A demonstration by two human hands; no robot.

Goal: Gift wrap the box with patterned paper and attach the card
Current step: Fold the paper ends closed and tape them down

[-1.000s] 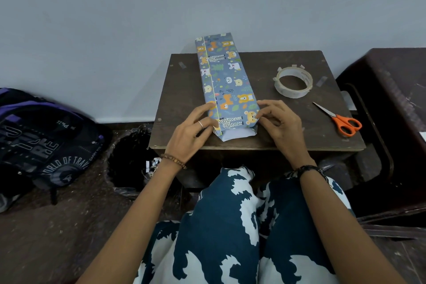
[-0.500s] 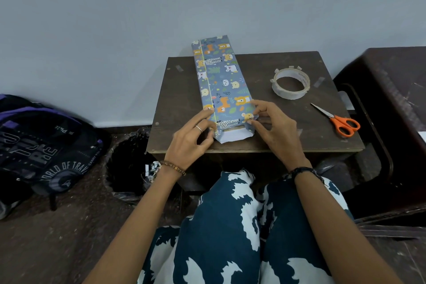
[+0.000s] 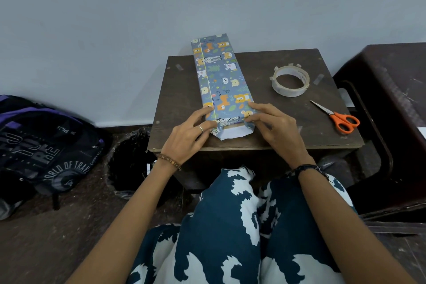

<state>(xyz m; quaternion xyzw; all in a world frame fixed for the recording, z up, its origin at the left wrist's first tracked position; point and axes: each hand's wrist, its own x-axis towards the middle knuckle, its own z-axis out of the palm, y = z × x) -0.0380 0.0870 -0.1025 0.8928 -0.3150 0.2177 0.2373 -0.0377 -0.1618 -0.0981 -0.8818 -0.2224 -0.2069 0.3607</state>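
A: Where's the box (image 3: 222, 80)?
B: Long, wrapped in the patterned paper, lying lengthwise on the tabletop (image 3: 288, 127). Far end overhangs the back edge by the wall; near end sits close to the front edge.

A: Hands?
B: Left hand (image 3: 190, 132) presses on the near left corner. Right hand (image 3: 270, 124) pinches the paper at the near right corner. Neither set of fingers is clenched; they're bent onto the paper, pressing the side folds in. A white flap (image 3: 231, 132) of the paper's underside juts out flat below.

A: Why held so?
B: Probably creasing the end folds, with the box braced from both sides so it doesn't slide.

A: Tools?
B: Tape roll (image 3: 290, 80) and orange scissors (image 3: 337, 116) lie to the right, within reach, untouched. Short strips seem pre-stuck round the roll's rim, likely for one-handed taking.

A: Card?
B: None visible.
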